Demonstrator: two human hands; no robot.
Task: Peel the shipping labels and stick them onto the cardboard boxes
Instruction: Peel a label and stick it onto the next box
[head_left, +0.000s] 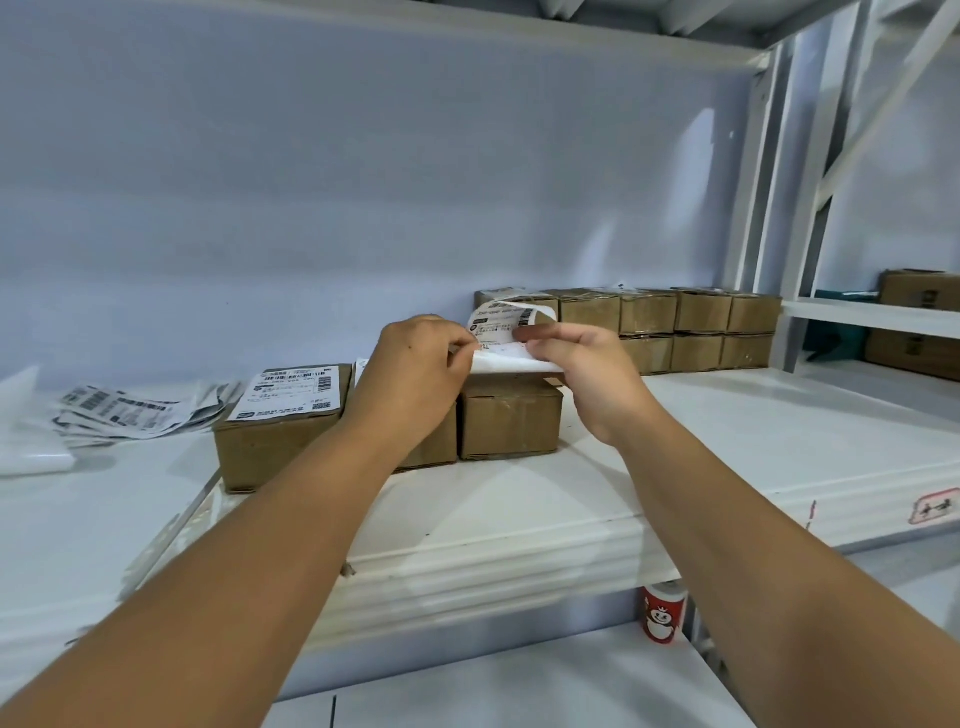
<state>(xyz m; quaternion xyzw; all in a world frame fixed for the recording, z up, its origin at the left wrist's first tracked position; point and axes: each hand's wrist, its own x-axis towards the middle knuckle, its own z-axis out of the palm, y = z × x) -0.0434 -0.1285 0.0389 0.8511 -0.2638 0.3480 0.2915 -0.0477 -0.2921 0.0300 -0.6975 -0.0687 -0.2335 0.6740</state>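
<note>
Shipping label (501, 321), likely flimsy and sticky, just above bare box (511, 418); pinched by left hand (415, 364) and right hand (576, 358); best gripped at edges.

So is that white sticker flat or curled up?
Curled up: the white printed shipping label arches off its white backing sheet, held by the left hand and right hand.

1. Lower right: a red cylindrical can with a white cartoon face (662, 616) stands under the white metal shelf (753, 426).
2. Right edge: a small pink-bordered sticker (933, 506) on that shelf's front lip.
3. Upper frame: pale lavender wall (311, 182).
</note>
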